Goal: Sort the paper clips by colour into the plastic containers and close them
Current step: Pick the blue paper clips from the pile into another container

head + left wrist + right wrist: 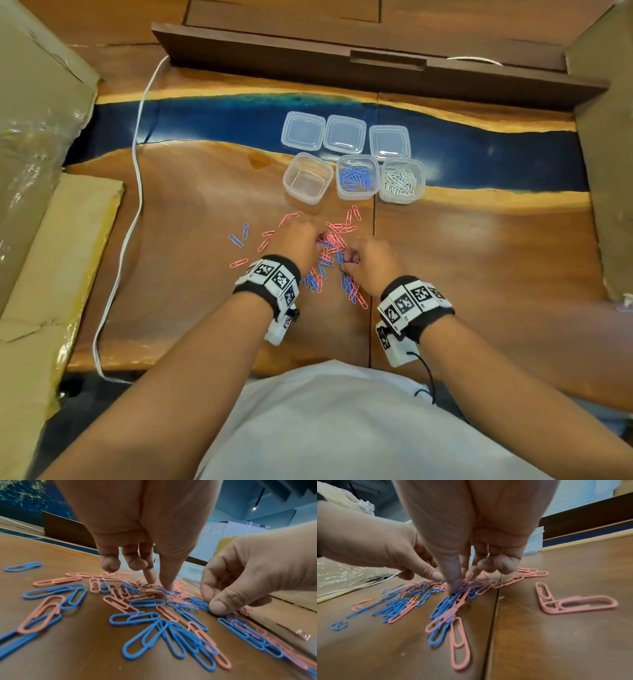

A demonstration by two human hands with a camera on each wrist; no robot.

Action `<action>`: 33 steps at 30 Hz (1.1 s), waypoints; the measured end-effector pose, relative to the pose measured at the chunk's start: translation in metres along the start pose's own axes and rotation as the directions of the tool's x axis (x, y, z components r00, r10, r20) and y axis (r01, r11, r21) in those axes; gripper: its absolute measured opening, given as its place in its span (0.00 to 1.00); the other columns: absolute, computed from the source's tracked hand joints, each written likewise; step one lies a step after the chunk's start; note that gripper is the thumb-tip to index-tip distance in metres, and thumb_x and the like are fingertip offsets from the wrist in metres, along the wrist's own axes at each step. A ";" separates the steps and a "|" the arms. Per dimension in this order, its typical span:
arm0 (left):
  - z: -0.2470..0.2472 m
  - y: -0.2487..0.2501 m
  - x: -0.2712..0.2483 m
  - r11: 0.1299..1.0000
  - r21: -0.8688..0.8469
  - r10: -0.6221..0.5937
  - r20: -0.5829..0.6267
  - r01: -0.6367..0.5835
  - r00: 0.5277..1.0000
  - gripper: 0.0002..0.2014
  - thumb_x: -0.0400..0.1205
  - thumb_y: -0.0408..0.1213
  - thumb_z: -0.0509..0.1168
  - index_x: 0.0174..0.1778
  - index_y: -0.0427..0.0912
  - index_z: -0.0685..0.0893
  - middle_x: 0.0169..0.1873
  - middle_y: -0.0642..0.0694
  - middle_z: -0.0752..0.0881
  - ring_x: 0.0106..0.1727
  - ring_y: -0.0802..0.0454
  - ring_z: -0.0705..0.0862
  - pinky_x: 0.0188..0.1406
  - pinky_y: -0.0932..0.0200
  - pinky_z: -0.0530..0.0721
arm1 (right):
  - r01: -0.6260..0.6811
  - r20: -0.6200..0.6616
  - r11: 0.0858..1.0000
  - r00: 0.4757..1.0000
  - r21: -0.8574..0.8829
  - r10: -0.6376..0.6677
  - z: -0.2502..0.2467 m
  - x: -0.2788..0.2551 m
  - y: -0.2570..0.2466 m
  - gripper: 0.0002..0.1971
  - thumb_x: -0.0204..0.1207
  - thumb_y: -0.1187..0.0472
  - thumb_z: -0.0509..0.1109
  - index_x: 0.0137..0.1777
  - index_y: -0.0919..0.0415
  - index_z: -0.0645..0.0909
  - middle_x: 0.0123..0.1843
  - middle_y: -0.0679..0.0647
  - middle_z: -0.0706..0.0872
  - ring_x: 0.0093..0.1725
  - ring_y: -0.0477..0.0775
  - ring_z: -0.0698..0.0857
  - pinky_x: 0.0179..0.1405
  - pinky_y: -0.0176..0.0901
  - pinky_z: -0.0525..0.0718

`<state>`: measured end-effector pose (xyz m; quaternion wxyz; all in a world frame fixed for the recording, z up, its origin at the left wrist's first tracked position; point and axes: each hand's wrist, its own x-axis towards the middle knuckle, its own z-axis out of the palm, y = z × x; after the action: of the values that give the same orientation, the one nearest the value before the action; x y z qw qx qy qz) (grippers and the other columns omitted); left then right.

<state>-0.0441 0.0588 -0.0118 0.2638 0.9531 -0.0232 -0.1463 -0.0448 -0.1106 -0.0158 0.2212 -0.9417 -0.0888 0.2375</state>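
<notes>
The wooden table (479,257) with its blue streak carried everything. Well beyond both hands stood three plastic containers in a row: an empty one (307,178), one holding blue clips (357,177) and one holding white clips (401,181). Just behind them lay three clear lids (345,134), so none of the containers was closed.

The left hand (294,244) and the right hand (371,262) hung close together over a loose heap of pink and blue paper clips (330,251), which spread beneath and between them and trailed back toward the wrists. The left thumb and forefinger (167,577) reached down and touched the clips at the heap's middle, the other fingers curled above; whether they pinched a clip could not be told. The right thumb (452,574) pressed down among blue clips with the forefinger close by, and its grip could not be made out either.

Left of the left hand lay a few stray clips (239,236).
</notes>
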 end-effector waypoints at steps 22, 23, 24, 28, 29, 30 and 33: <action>-0.012 -0.004 -0.026 0.551 -0.762 -0.318 0.184 0.339 0.930 0.08 0.75 0.23 0.68 0.35 0.40 0.82 0.35 0.44 0.84 0.37 0.45 0.83 0.39 0.49 0.88 | -0.139 -0.005 0.989 0.990 -0.042 0.138 0.000 0.001 -0.019 0.05 0.70 0.57 0.72 0.37 0.58 0.84 0.36 0.54 0.87 0.40 0.58 0.85 0.38 0.45 0.83; -0.012 -0.004 -0.028 0.507 -0.789 -0.322 0.200 0.347 0.925 0.09 0.75 0.22 0.68 0.34 0.38 0.81 0.37 0.43 0.85 0.40 0.43 0.85 0.44 0.45 0.89 | -0.136 0.008 0.989 0.991 -0.051 0.137 0.000 0.000 -0.019 0.05 0.70 0.58 0.71 0.37 0.58 0.83 0.36 0.54 0.87 0.38 0.58 0.84 0.36 0.43 0.81; -0.011 -0.004 -0.029 0.460 -0.817 -0.322 0.213 0.349 0.922 0.10 0.75 0.21 0.68 0.32 0.38 0.79 0.40 0.43 0.87 0.43 0.42 0.86 0.45 0.46 0.89 | -0.127 0.017 0.990 0.992 -0.065 0.129 -0.001 0.000 -0.019 0.04 0.70 0.58 0.70 0.37 0.58 0.83 0.36 0.54 0.86 0.38 0.58 0.84 0.35 0.42 0.79; -0.009 -0.001 -0.031 0.300 -0.894 -0.302 0.243 0.334 0.922 0.15 0.77 0.19 0.63 0.29 0.40 0.71 0.44 0.38 0.88 0.47 0.43 0.89 0.41 0.48 0.90 | -0.080 0.065 0.993 0.994 -0.091 0.086 -0.002 -0.001 -0.015 0.04 0.69 0.58 0.69 0.35 0.58 0.81 0.36 0.54 0.85 0.38 0.59 0.83 0.37 0.45 0.82; -0.008 0.000 -0.032 0.271 -0.900 -0.302 0.257 0.341 0.918 0.16 0.77 0.18 0.60 0.28 0.40 0.69 0.41 0.36 0.88 0.43 0.43 0.90 0.36 0.49 0.90 | -0.084 0.076 0.995 0.993 -0.052 0.088 -0.003 -0.003 -0.013 0.05 0.68 0.58 0.69 0.34 0.58 0.80 0.34 0.54 0.84 0.36 0.58 0.83 0.36 0.46 0.82; -0.007 0.000 -0.032 0.244 -0.903 -0.305 0.274 0.353 0.912 0.16 0.76 0.17 0.58 0.27 0.40 0.67 0.38 0.35 0.87 0.38 0.43 0.89 0.30 0.51 0.89 | -0.102 0.079 0.995 0.992 0.013 0.101 -0.004 -0.005 -0.010 0.06 0.67 0.59 0.70 0.31 0.57 0.77 0.32 0.54 0.83 0.34 0.57 0.82 0.35 0.46 0.81; -0.004 0.001 -0.033 0.193 -0.902 -0.313 0.318 0.387 0.895 0.15 0.70 0.16 0.53 0.26 0.41 0.65 0.29 0.36 0.82 0.23 0.45 0.80 0.17 0.59 0.79 | -0.245 0.081 0.893 0.969 0.377 0.232 -0.012 -0.012 -0.002 0.12 0.67 0.67 0.66 0.26 0.57 0.68 0.29 0.60 0.81 0.25 0.54 0.78 0.24 0.42 0.75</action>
<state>-0.0745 0.0644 0.0009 0.7353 0.5795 0.2769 -0.2165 -0.0497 -0.1166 0.0001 0.3692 -0.8795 0.0718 0.2916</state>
